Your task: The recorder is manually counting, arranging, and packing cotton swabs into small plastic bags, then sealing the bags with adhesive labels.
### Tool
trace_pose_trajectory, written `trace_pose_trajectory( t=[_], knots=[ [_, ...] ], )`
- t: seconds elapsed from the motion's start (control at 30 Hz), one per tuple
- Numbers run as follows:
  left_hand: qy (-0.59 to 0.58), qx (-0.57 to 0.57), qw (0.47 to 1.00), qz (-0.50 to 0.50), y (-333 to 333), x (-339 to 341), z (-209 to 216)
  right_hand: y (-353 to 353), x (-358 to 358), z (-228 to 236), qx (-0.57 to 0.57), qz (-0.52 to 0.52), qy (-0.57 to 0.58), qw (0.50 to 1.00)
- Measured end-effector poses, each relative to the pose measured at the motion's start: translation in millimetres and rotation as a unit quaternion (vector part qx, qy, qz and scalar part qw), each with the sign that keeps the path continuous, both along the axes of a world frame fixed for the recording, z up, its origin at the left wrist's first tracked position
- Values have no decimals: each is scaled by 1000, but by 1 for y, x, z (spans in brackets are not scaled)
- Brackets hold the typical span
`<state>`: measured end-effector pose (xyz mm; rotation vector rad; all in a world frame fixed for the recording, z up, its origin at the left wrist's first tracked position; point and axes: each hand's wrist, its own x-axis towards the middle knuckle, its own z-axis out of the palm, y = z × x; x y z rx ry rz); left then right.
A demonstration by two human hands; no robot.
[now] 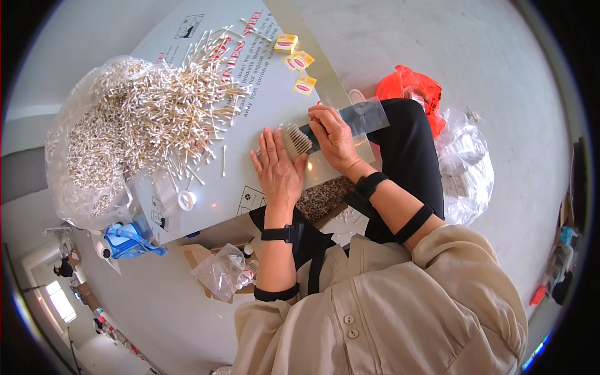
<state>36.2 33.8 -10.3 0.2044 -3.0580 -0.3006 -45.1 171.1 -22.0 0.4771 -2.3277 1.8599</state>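
Note:
A bundle of white-tipped cotton swabs (295,141) lies on the table at the near edge, its right end at the mouth of a clear plastic bag (367,117). My left hand (276,170) rests beside the bundle with its fingers stretched out flat and its thumb apart, touching the swabs. Bent fingers of my right hand (335,139) pinch the bag close to the bundle. The bag's far end reaches over my right leg. To the left, a large heap of loose cotton swabs (162,115) spills from a big clear bag (62,134).
Several small yellow-and-white boxes (304,85) sit at the table's right edge. A tape roll (186,200) lies near the front left, by a blue-and-white container (125,240). Below is a carton (199,255) with a plastic bag. Red (406,81) and clear bags (465,165) stand right.

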Motion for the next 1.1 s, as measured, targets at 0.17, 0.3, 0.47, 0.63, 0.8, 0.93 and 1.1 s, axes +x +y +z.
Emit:
trace_pose_trajectory(
  t=[0.17, 0.3, 0.47, 0.63, 0.8, 0.93, 1.1],
  knots=[
    [27, 32, 998, -43, -16, 2, 0, 0, 0, -1, -25, 5, -14, 1000],
    [240, 343, 903, 99, -20, -3, -11, -12, 0, 4, -118, 30, -91, 988],
    [271, 466, 828, 156, -16, -20, -16, -30, -10, 0, -138, 79, -122, 980],
    [256, 502, 816, 127, -6, -36, -13, -35, -12, -6, -139, 87, -130, 978],
    [252, 557, 784, 113, -9, -43, -14, -34, -15, 0, -122, 66, -131, 982],
    [238, 429, 866, 99, -23, -51, -11, -34, -36, 5, -71, 112, -84, 988],
    [165, 310, 936, 24, -30, -56, -5, -29, -43, 12, 30, 177, -82, 980]
  ],
)
